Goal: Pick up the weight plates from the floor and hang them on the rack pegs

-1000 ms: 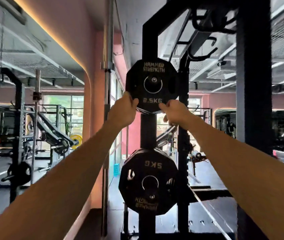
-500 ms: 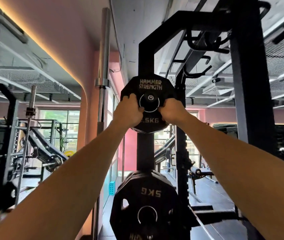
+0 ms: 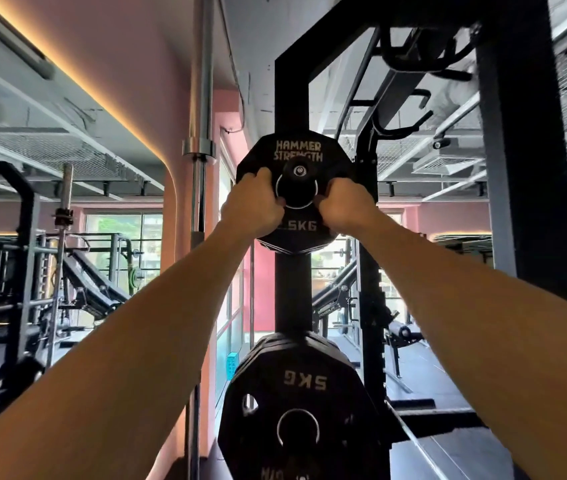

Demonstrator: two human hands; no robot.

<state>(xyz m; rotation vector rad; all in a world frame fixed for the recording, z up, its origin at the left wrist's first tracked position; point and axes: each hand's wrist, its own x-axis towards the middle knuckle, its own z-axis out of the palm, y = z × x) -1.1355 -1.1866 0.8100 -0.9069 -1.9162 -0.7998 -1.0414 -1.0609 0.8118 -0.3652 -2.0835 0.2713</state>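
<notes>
The black rack upright stands at centre and rises to the ceiling; it carries the plates on pegs one above the other. On its low peg, near the bottom edge of view, hangs the 5 kg plate, its lettering upside down, with more plates stacked behind it. On the upper peg sits the 2.5 kg plate, lettering upright, the peg's end showing through the plate's centre hole. My left hand grips this plate at its left side, fingers curled over the face beside the hub ring. My right hand grips its right side the same way. Left of the rack a steel barbell stands upright against the pink wall.
</notes>
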